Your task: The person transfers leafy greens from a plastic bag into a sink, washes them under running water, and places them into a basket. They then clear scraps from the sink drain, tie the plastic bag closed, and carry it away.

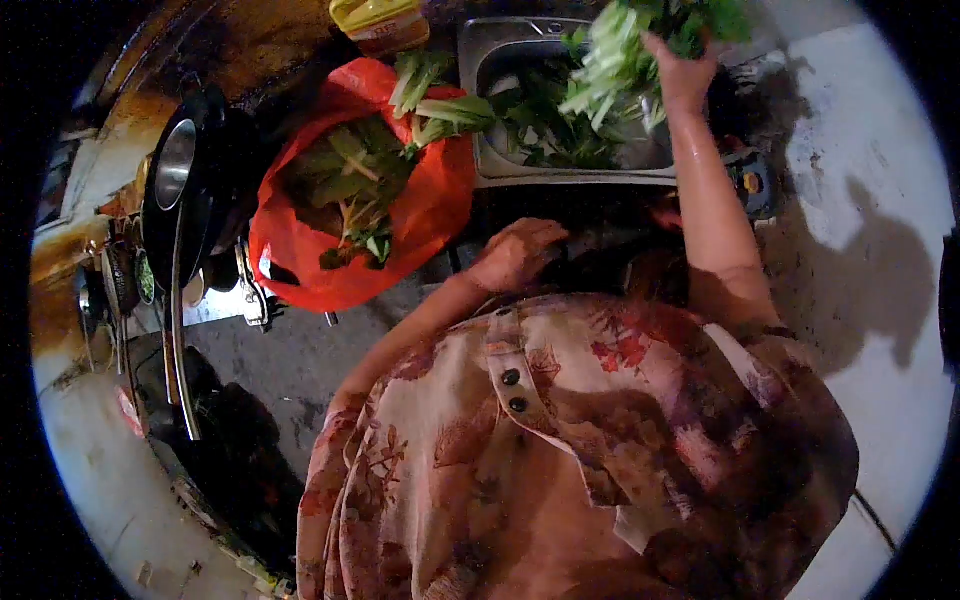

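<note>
My right hand (pixel 685 75), raised over the sink's right side, is closed around a bunch of leafy greens (pixel 620 65) with pale stalks and dark leaves. Below it, more loose green leaves (pixel 550 120) lie in the metal sink (pixel 575 182). My left hand (pixel 522 252) hangs in front of the sink, right of a red plastic bag (pixel 440 205). Its fingers are loosely bent and partly in shadow, with nothing visible in them. Inside the bag are wilted-looking leaves (pixel 360 165). Pale-stemmed greens (pixel 445 115) lie across the bag's edge beside the sink.
A yellow package (pixel 380 22) stands behind the bag. On the left, a metal ladle (pixel 177 165) with a long handle rests by a dark pan (pixel 210 130). Other utensils (pixel 115 280) are at the far left. A pale wall (pixel 850 130) rises on the right.
</note>
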Motion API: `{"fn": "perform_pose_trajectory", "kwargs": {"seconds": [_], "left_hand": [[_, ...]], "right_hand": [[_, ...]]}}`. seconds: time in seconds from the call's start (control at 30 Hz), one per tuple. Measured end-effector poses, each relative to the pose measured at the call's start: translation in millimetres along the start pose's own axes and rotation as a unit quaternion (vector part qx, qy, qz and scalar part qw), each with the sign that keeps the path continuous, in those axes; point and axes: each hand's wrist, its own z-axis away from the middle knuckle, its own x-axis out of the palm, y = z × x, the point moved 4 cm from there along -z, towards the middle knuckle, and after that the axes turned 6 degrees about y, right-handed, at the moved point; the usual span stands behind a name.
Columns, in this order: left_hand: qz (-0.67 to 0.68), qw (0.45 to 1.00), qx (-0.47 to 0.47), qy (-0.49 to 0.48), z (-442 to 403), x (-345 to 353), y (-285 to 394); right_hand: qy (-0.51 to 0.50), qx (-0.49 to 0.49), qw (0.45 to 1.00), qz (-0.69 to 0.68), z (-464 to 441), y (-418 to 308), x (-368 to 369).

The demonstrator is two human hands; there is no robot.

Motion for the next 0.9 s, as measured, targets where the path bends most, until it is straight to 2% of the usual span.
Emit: {"fn": "perform_pose_trajectory", "kwargs": {"seconds": [0.07, 0.1, 0.13, 0.2, 0.27, 0.3, 0.33, 0.4, 0.43, 0.47, 0.53, 0.57, 0.6, 0.73, 0.83, 0.9], "left_hand": [[-0.039, 0.998, -0.050, -0.003, 3, 28, -45], [-0.074, 0.996, -0.053, 0.011, 7, 42, -71], [-0.106, 0.993, -0.056, 0.025, 7, 50, -86], [-0.183, 0.981, -0.062, 0.029, 4, 45, -111], [-0.261, 0.964, -0.056, 0.013, -8, 35, -145], [-0.237, 0.968, -0.063, 0.047, -6, 33, -167], [-0.205, 0.973, -0.071, 0.080, -1, 34, -187], [-0.283, 0.954, -0.084, 0.049, -3, 17, -195], [-0.093, 0.978, -0.165, 0.084, 5, 20, -214], [0.102, 0.958, -0.241, 0.115, 16, 30, -233], [0.109, 0.961, -0.226, 0.119, 12, 32, -238], [-0.077, 0.983, -0.139, 0.091, 4, 26, -236], [-0.259, 0.963, -0.053, 0.055, -1, 20, -225], [-0.236, 0.970, -0.050, 0.029, 4, 15, -222], [-0.213, 0.974, -0.049, 0.053, 7, 19, -229], [-0.194, 0.978, -0.025, 0.073, 7, 17, -238]], "right_hand": [[0.008, 0.072, 0.994, 0.088, 24, 71, -14], [-0.049, 0.104, 0.972, 0.205, 37, 127, -18], [-0.107, 0.135, 0.932, 0.320, 44, 176, -32], [-0.260, 0.231, 0.824, 0.447, 70, 256, -58], [-0.254, 0.299, 0.846, 0.362, 85, 272, -79], [-0.247, 0.333, 0.849, 0.327, 92, 278, -95], [-0.243, 0.348, 0.844, 0.327, 93, 290, -111], [-0.237, 0.373, 0.836, 0.326, 91, 315, -127], [-0.242, 0.411, 0.818, 0.321, 86, 322, -133], [-0.218, 0.421, 0.822, 0.315, 82, 336, -142], [-0.175, 0.435, 0.833, 0.292, 74, 362, -138], [-0.196, 0.484, 0.811, 0.262, 70, 375, -135], [-0.204, 0.464, 0.812, 0.290, 76, 385, -122], [-0.252, 0.380, 0.806, 0.377, 116, 461, -45], [-0.322, 0.304, 0.808, 0.389, 172, 453, 24], [-0.360, 0.295, 0.822, 0.330, 192, 427, 50]]}}
